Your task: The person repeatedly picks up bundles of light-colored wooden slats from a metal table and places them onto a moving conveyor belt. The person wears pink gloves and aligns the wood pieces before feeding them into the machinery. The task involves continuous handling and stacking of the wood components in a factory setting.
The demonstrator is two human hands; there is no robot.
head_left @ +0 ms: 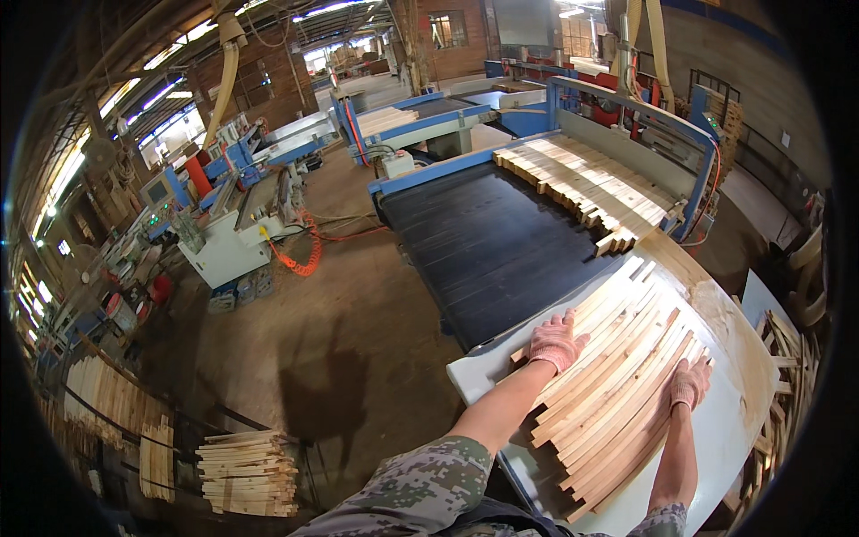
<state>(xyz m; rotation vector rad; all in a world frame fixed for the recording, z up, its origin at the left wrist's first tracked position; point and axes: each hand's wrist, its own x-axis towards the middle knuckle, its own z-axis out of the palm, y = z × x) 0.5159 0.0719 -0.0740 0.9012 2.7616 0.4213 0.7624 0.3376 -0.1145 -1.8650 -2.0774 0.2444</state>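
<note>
Two gloved hands lay on one fanned layer of pale wooden slats (617, 376), fingers spread flat and pressing rather than curled around anything. The left hand (555, 343), in a pinkish knit glove, rested on the layer's near-left edge, fingertips aimed toward one o'clock; the right hand (689, 383), gloved the same, pressed on the opposite edge toward three o'clock, palm down. Neither hand gripped a slat; both were open and bearing on the wood. The slats lay directly beneath and between the fingers, their long axes running from about seven o'clock up to one o'clock, side by side and touching, ends staggered. The left hand sat nearer the upper ends, the right closer to the middle of the run. Too many slats overlapped to count exactly; roughly two dozen seemed a fair guess. They rested on a white table (734, 421) with a dusty top. Beyond it at twelve o'clock stretched one black conveyor belt (483, 242) framed in blue, and a second batch of slats (586, 183) lay across its far end, toward one o'clock. At the right rim, around three to four o'clock, more sticks stood in a rack (786, 358). At eight o'clock, on the floor, sat three bundles of short boards (246, 474), the nearest neatly squared. Blue and white machines (233, 210) stood at ten o'clock, well apart from the hands.
</note>
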